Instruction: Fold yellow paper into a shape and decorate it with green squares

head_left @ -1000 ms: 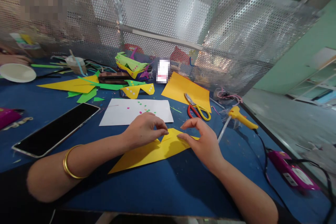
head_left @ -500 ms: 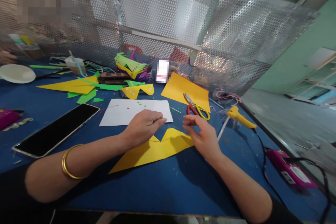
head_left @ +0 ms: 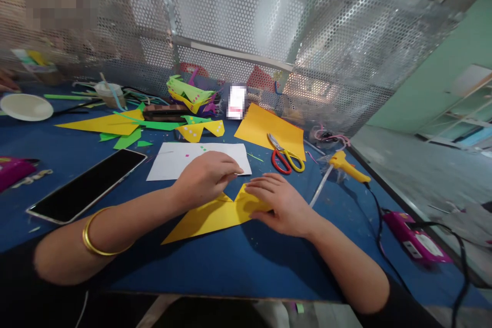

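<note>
A yellow paper cutout (head_left: 207, 218) lies on the blue table (head_left: 249, 266) in front of me. My right hand (head_left: 279, 205) presses flat on its right end, fingers spread and pointing left. My left hand (head_left: 205, 177) hovers at the cutout's upper edge. Its fingertips are pinched together over the near edge of a white sheet (head_left: 172, 161) dotted with small coloured bits. Whether anything tiny sits between the fingertips is too small to see. A gold bangle (head_left: 92, 236) is on my left forearm.
Red-and-yellow scissors (head_left: 284, 156) lie on an orange-yellow sheet (head_left: 265, 128). A yellow glue gun (head_left: 346, 166) is cabled to a purple device (head_left: 411, 238). A phone (head_left: 88, 184), paper scraps (head_left: 123, 125), a cup (head_left: 109, 95) and a plate (head_left: 25, 106) are left. A perforated metal screen (head_left: 249, 25) stands behind; another person's hand (head_left: 5, 82) shows far left.
My right hand has lowered from a raised, curled pose and moved left, now flat on the yellow cutout. My left hand shifted slightly up toward the white sheet.
</note>
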Action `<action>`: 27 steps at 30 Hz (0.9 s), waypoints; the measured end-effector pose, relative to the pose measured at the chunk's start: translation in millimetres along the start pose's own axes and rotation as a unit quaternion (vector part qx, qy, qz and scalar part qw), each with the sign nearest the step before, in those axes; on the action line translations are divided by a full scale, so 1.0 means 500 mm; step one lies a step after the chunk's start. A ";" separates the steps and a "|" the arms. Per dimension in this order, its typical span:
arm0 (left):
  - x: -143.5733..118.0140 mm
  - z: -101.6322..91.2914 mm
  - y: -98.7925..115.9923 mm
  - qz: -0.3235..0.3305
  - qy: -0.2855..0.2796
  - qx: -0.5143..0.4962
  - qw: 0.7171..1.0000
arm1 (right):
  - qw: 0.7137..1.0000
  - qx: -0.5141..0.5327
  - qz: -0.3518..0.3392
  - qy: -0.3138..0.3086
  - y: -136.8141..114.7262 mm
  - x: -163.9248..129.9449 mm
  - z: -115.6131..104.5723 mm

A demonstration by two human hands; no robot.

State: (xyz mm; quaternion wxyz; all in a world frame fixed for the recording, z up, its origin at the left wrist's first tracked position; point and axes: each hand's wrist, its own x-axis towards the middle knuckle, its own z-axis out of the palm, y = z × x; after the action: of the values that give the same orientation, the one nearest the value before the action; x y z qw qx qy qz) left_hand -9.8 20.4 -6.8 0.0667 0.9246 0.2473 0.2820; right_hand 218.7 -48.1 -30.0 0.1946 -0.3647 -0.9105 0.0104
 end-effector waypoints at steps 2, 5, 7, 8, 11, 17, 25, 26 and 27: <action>-0.014 -0.013 0.008 -0.011 -0.035 -0.005 0.999 | 0.999 -0.003 -0.032 -0.036 -0.007 0.000 0.000; -0.052 -0.021 0.024 -0.032 -0.092 -0.025 0.995 | 0.996 -0.021 -0.061 -0.055 -0.015 -0.002 0.009; -0.082 -0.017 0.033 -0.036 -0.128 -0.033 0.991 | 0.996 -0.032 -0.074 -0.045 -0.019 -0.003 0.019; -0.096 -0.013 0.037 -0.033 -0.144 -0.037 0.988 | 0.996 -0.038 -0.079 -0.035 -0.021 -0.003 0.024; -0.126 0.001 0.046 -0.037 -0.147 -0.023 0.988 | 0.995 -0.056 -0.080 -0.004 -0.029 -0.006 0.039; -0.129 0.026 0.061 -0.014 -0.103 0.047 0.993 | 0.998 -0.053 -0.020 0.029 -0.057 -0.015 0.053; -0.118 0.039 0.062 -0.029 -0.101 0.026 0.994 | 0.997 0.029 0.056 0.049 -0.065 -0.018 0.061; -0.118 0.039 0.062 -0.034 -0.104 0.021 0.994 | 0.997 0.022 0.048 0.049 -0.065 -0.016 0.062; -0.117 0.039 0.062 -0.040 -0.107 0.017 0.993 | 0.998 0.012 0.039 0.048 -0.065 -0.014 0.063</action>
State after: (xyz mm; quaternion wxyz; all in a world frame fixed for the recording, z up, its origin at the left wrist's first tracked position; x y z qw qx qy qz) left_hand -28.4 -35.0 -43.4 0.0884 0.9397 0.2803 0.1747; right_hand 190.5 -72.8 -56.2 0.2416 -0.3980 -0.8849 0.0118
